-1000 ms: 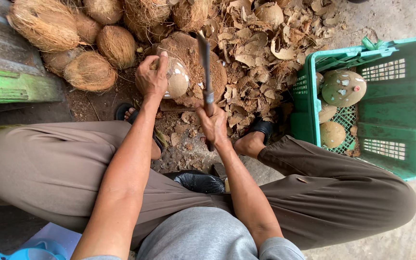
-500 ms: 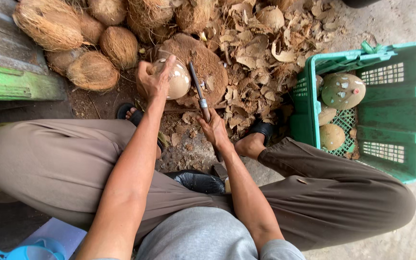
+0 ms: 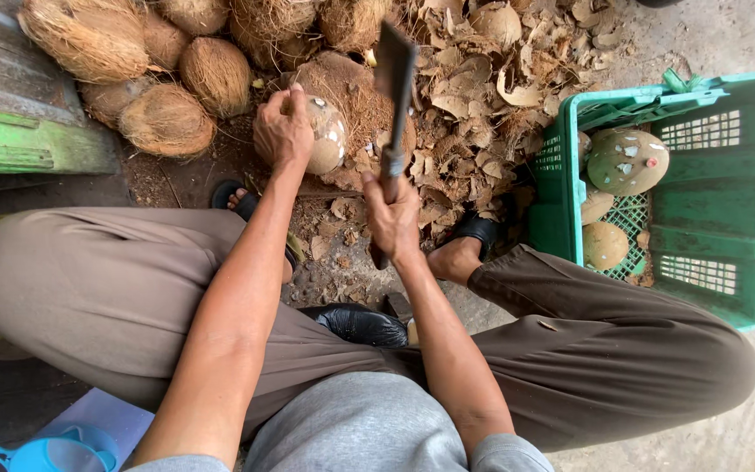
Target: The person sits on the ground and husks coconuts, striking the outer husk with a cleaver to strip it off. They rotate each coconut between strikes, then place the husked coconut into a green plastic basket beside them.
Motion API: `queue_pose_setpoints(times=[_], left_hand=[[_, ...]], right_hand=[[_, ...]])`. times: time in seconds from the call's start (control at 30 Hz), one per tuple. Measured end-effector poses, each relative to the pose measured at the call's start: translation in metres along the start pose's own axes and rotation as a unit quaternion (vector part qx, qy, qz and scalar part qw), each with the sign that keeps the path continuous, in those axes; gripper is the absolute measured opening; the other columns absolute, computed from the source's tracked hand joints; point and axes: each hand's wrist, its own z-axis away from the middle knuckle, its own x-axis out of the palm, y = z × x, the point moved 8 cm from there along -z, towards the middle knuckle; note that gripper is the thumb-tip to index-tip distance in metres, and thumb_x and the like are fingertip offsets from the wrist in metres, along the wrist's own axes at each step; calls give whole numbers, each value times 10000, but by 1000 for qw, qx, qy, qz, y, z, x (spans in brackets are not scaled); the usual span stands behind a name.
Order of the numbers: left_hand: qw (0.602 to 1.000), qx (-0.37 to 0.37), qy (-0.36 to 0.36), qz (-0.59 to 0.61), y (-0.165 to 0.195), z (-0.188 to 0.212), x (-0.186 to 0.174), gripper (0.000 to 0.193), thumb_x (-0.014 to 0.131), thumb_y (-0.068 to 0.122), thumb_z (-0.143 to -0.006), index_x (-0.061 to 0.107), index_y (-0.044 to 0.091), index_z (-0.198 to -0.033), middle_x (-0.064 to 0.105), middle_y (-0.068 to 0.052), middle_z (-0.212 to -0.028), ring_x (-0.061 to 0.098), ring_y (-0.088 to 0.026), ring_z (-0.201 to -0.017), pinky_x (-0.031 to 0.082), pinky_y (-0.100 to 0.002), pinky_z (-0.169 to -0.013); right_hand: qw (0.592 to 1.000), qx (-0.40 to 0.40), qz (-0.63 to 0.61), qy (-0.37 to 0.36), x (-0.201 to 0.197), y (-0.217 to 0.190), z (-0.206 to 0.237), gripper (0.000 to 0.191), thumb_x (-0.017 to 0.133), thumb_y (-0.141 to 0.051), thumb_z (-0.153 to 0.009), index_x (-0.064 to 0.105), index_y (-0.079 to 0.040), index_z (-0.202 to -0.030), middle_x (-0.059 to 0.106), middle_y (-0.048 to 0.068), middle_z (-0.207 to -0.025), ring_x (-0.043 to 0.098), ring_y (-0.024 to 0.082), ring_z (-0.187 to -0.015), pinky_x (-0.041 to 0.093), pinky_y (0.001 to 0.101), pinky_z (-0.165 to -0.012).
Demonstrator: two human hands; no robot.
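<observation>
Cleaver (image 3: 392, 79) now raised, blade up over the chopping block (image 3: 356, 96); half a second back it lay lower. Right hand (image 3: 392, 214) clamped on its handle. Left hand (image 3: 283, 129) grips the peeled coconut (image 3: 327, 133) on the block. Another chop looks ready.

We see soft, even daylight with no glare and only faint shadows under the knees, the cleaver blade (image 3: 394, 65) at twelve o'clock smeared by motion blur, the green crate (image 3: 701, 188) at three o'clock sharp, and slight wide-angle bending toward the edges.
</observation>
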Motion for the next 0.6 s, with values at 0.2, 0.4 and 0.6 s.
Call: queue_pose_setpoints(times=[0.2, 0.4, 0.6], left_hand=[[998, 44, 19, -29, 16, 3, 6, 506, 435, 571, -1006, 706, 164, -875, 636, -43, -969, 581, -225, -893, 458, -401, -756], [999, 22, 1, -48, 18, 0, 8, 462, 460, 536, -999, 717, 162, -914, 633, -51, -982, 579, -232, -909, 445, -411, -766], [998, 22, -8, -57, 23, 1, 7, 409, 489, 475, -1013, 717, 142, -943, 640, -68, -998, 586, -237, -949, 455, -432, -799]], right_hand=[[989, 71, 126, -31, -3, 21, 0, 333, 639, -268, -1008, 476, -161, -739, 544, -6, -605, 467, 71, -430, 431, 270, -334], [987, -114, -106, 36, -6, 6, -7, 302, 661, -266, -1024, 572, -104, -785, 537, 5, -578, 509, 101, -420, 455, 305, -327], [984, 105, 142, -24, -3, 42, -5, 314, 677, -264, -1031, 547, -109, -791, 562, -17, -599, 526, 74, -450, 478, 257, -378]])
